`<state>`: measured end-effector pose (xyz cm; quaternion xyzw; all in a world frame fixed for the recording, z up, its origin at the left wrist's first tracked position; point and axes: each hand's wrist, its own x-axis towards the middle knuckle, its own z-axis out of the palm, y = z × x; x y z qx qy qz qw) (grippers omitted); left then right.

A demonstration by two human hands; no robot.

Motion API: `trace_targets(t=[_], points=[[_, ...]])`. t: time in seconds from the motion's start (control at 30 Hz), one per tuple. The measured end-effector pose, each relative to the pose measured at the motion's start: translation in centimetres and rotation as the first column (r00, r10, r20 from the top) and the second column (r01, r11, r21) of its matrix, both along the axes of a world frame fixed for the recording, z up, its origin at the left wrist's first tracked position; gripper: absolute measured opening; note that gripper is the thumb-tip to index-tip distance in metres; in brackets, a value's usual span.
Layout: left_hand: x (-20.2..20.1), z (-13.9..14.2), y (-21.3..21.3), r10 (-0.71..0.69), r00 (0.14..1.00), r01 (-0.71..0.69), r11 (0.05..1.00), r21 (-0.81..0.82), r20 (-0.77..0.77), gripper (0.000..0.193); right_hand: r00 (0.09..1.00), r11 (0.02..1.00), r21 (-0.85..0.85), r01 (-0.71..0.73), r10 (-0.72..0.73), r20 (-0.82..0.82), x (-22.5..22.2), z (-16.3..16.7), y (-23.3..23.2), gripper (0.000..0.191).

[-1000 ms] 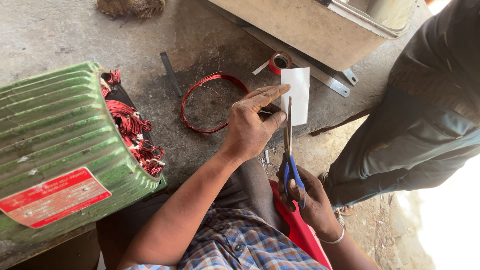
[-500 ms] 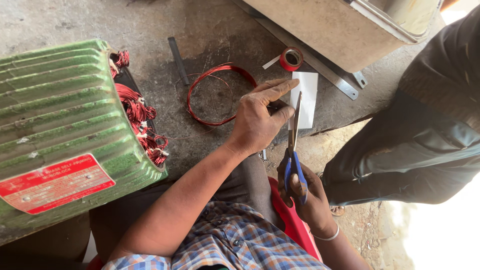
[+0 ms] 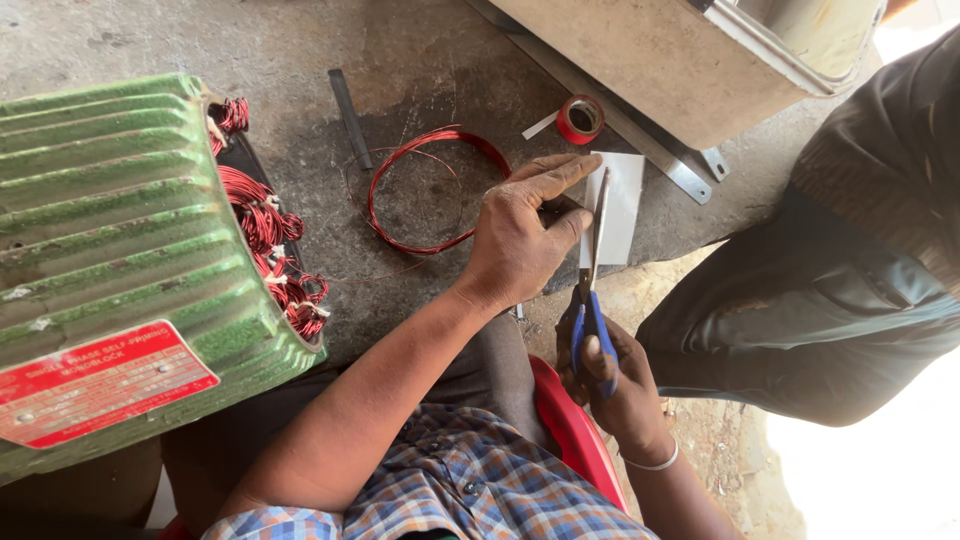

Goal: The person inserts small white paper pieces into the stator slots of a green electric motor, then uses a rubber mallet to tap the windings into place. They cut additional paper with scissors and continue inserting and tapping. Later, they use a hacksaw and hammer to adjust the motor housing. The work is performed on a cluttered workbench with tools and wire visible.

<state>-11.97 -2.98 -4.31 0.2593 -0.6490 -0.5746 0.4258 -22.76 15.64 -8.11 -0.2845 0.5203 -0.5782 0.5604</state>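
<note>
Left hand [image 3: 520,235]: fingers pinched on the left edge of the white sheet [image 3: 622,205], holding it up at the near right edge of the work surface.
Right hand [image 3: 612,385]: closed through the blue handles of the scissors [image 3: 592,280], nearer than the left hand.
Scissors: blades point away from the person and run up along the sheet; whether they bite into it I cannot tell.
White sheet: rectangular, just right of the left thumb, over the slab's edge.
Red wire coil [image 3: 432,190]: flat on the concrete slab [image 3: 420,60], just left of the left hand.
Red tape roll [image 3: 580,118]: beyond the sheet, beside a grey metal box [image 3: 660,60].
Green motor housing [image 3: 110,270]: far left, red windings showing at its open end.
Dark metal strip [image 3: 350,118]: far of the coil, to its left.
Bystander: another person's dark trouser leg [image 3: 800,300] at right.
</note>
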Motion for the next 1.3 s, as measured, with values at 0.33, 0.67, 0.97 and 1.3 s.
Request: trace_targets(t=[0.33, 0.67, 0.97, 1.3], points=[[-1.2, -0.5, 0.2, -0.007, 0.998, 0.001, 0.994, 0.109, 0.055, 0.049, 1.000, 1.000, 0.006, 0.022, -0.022, -0.004, -1.7, 1.1, -1.4, 0.057], [0.0, -1.1, 0.3, 0.209, 0.976, -0.200, 0.972, -0.127, 0.063, 0.037, 0.797, 0.984, 0.067, -0.165, 0.173, -0.579, -5.8, 4.9, -2.7, 0.046], [7.5, 4.6, 4.6, 0.123, 0.989, -0.144, 0.909, -0.390, -0.079, 0.019, -0.014, 0.987, -0.063, -0.151, -0.066, -0.998, -2.3, 11.8, -7.1, 0.029], [14.3, 6.9, 6.9, 0.022, 0.980, -0.055, 0.986, -0.159, -0.199, 0.020, 0.972, 0.948, -0.272, -0.163, 0.106, -0.212, 4.9, 8.8, -5.7, 0.019]])
